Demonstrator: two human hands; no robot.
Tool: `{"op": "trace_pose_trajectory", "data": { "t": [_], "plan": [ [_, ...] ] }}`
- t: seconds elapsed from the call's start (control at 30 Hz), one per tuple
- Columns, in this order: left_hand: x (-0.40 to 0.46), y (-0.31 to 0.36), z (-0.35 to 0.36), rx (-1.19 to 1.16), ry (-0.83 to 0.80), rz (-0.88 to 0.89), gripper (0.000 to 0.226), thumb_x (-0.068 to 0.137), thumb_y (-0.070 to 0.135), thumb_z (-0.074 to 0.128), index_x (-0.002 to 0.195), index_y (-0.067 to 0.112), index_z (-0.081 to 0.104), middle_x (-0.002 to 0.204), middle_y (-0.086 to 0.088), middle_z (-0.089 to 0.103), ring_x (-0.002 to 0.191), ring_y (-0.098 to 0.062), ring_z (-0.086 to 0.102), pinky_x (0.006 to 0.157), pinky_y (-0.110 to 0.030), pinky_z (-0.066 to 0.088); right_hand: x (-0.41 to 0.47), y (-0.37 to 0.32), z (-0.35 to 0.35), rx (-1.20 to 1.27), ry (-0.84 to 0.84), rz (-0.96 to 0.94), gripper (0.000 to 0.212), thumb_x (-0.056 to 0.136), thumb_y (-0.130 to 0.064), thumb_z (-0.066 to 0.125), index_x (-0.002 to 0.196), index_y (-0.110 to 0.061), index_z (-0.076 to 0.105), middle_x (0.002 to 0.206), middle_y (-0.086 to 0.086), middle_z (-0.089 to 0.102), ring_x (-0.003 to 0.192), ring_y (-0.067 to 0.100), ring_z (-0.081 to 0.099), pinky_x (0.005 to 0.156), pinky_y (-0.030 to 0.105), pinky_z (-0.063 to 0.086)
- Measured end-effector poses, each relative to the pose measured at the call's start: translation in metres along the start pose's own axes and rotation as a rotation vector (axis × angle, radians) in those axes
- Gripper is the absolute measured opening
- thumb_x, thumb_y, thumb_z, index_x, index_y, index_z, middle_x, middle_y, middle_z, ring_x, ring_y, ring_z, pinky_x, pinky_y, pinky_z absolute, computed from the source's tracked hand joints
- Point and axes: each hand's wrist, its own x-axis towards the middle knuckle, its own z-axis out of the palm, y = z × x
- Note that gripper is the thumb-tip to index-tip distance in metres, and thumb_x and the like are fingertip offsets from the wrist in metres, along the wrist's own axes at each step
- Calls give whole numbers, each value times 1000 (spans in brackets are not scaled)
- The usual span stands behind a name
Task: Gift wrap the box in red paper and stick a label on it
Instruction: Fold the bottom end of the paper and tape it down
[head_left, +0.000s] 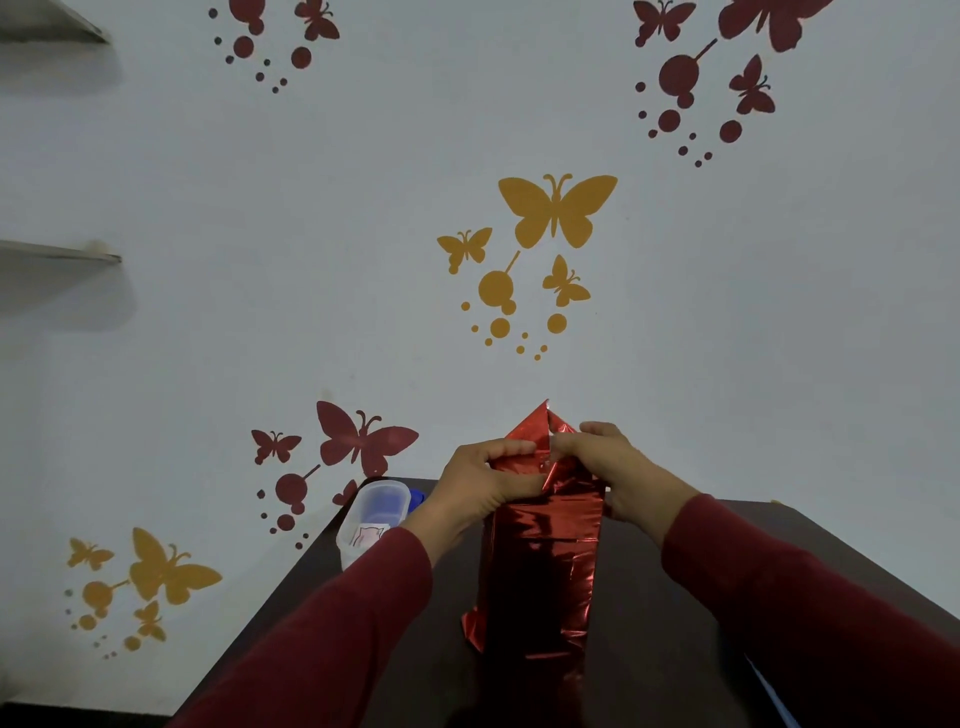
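Both hands were on the far end of the box (540, 571), which lay on the dark table (649, 597) between the forearms. The left hand (480, 486) and right hand (613, 467) each had fingers curled, pinching the red paper (543, 431) flap there. A clear plastic tub (371, 517) sat just left of the left wrist.

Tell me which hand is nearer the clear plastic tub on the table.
Left. The left hand grips the red paper just right of the tub; the right hand holds the paper's far side, farther away.
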Motion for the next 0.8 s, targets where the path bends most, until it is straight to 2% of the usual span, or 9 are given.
{"op": "trace_pose_trajectory", "data": {
  "t": [0.13, 0.23, 0.3, 0.4, 0.47, 0.53, 0.6, 0.7, 0.8],
  "plan": [
    [-3, 5, -3, -19, -39, -11, 43, 77, 4, 87, 116, 19, 77, 92, 9, 77, 78, -2, 75, 65, -13, 54, 4, 2, 2, -55, -5, -11, 67, 80, 2, 71, 142, -7, 47, 112, 20, 69, 83, 31, 73, 62, 40, 62],
    [-4, 6, -5, -37, -70, -28, 47, 72, 10, 92, 115, 22, 78, 101, 2, 79, 91, -10, 76, 74, -20, 58, 0, -2, -2, -77, -47, 12, 57, 67, 5, 69, 123, -3, 63, 111, 23, 72, 89, 37, 73, 78, 53, 62],
    [-2, 5, -6, -8, -76, -33, 47, 72, 14, 92, 115, 27, 78, 112, 0, 77, 100, -14, 75, 87, -27, 60, 2, 0, -4, -69, -51, -1, 61, 60, 5, 68, 120, -3, 64, 108, 23, 72, 91, 38, 73, 80, 54, 62],
    [0, 5, -5, 9, -89, -65, 45, 75, 13, 90, 113, 32, 79, 116, -1, 76, 102, -20, 75, 95, -37, 59, 8, 1, -5, -70, -10, -31, 44, 70, 4, 69, 112, -3, 61, 101, 18, 73, 85, 33, 73, 84, 53, 62],
    [2, 6, -5, 17, -94, -78, 41, 78, 13, 87, 113, 33, 78, 115, -3, 77, 101, -22, 75, 91, -36, 61, 5, -2, -5, -60, 2, -10, 28, 74, 5, 67, 102, 1, 64, 90, 18, 70, 79, 32, 70, 87, 56, 60],
    [0, 10, -5, -7, -107, -96, 34, 85, 13, 82, 115, 29, 77, 111, -4, 78, 95, -16, 76, 78, -24, 60, -3, -6, -9, -55, -23, 12, 15, 81, 4, 66, 95, 4, 68, 80, 16, 69, 67, 27, 69, 73, 45, 65],
    [-4, 16, -2, -20, -102, -104, 25, 92, 19, 75, 116, 23, 77, 105, 1, 79, 90, 0, 74, 72, -9, 52, -10, -7, -15, -47, -54, 36, 3, 88, -7, 65, 89, -7, 68, 74, 6, 67, 56, 15, 65, 49, 27, 54],
    [-8, 19, 2, 4, -80, -82, 25, 98, 27, 67, 120, 21, 75, 102, 16, 75, 84, 18, 66, 65, 4, 42, -13, 0, -25, 1, -59, 33, 3, 92, -20, 67, 92, -18, 67, 85, 0, 67, 72, 11, 60, 62, 27, 44],
    [-6, 18, 6, 26, -81, -73, 25, 95, 22, 71, 119, 25, 75, 110, 4, 78, 92, 1, 73, 72, -9, 53, -8, 1, -26, -20, -44, 36, 2, 92, -15, 69, 92, -14, 69, 80, 1, 68, 68, 10, 61, 55, 22, 44]
  ]
}}
